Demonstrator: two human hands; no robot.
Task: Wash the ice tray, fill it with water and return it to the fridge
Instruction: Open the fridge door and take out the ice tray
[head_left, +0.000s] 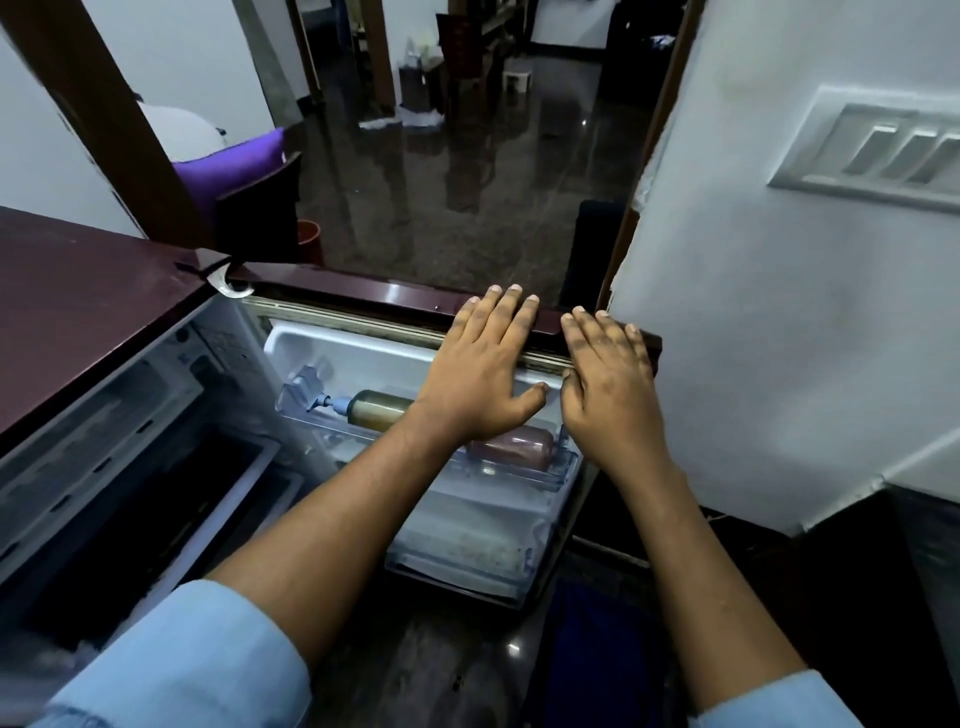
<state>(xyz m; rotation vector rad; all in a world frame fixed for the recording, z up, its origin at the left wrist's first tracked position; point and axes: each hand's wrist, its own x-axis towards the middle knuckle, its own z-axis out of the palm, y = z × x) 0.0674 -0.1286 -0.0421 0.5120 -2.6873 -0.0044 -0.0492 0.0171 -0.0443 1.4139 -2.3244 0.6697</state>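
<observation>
Ice tray is unseen; both hands (480, 364) (608, 379) lie flat and empty on the fridge door (363, 296) edge, where fingers could pinch on closing.

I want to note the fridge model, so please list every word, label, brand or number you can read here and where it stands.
No text can be read in this view.
Inner wall of the open fridge: a faint printed patch, too blurred to read.
Bottles in the door shelf: no legible labels.
Switch plate on the wall: no markings visible.
</observation>
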